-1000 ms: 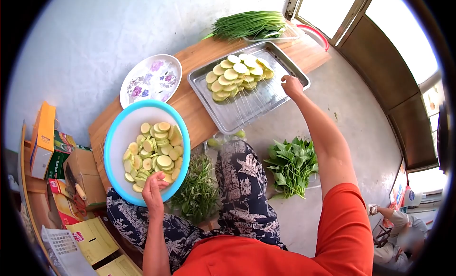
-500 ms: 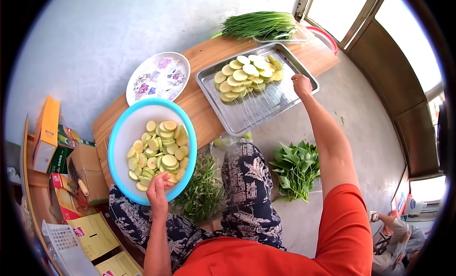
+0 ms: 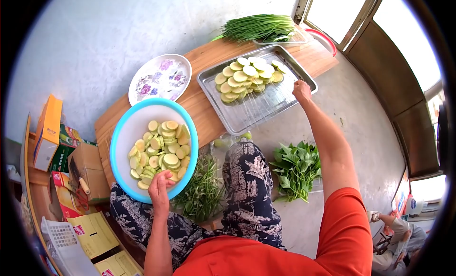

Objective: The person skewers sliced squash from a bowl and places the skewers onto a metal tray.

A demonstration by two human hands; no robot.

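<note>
My left hand (image 3: 161, 189) crosses the near rim of a blue-rimmed white basin (image 3: 114, 155). Its loosely curled fingers are apart beside the zucchini slices (image 3: 161, 147) in the basin, and nothing shows between them. The basin sits by my left knee, at the wooden table's edge. My right hand (image 3: 302, 90) is pinched closed over the right side of a metal tray (image 3: 275, 102), apparently on the end of a thin skewer; its fingers cover the tip. Overlapping zucchini slices (image 3: 240, 76) on skewers lie in the tray, with thin sticks pointing toward me.
A flowered plate (image 3: 159, 79) stands behind the basin on the wooden table (image 3: 202, 102). Green chives (image 3: 259, 26) lie at the table's far end. Leafy greens (image 3: 297, 171) and thin-leaved greens (image 3: 199, 190) flank my right knee. Boxes (image 3: 88, 169) and scissors (image 3: 82, 197) are left.
My right hand has lowered slightly. The rightmost zucchini slices in the tray now lie flatter and a little further right. My left hand stays at the basin; the view has shifted slightly.
</note>
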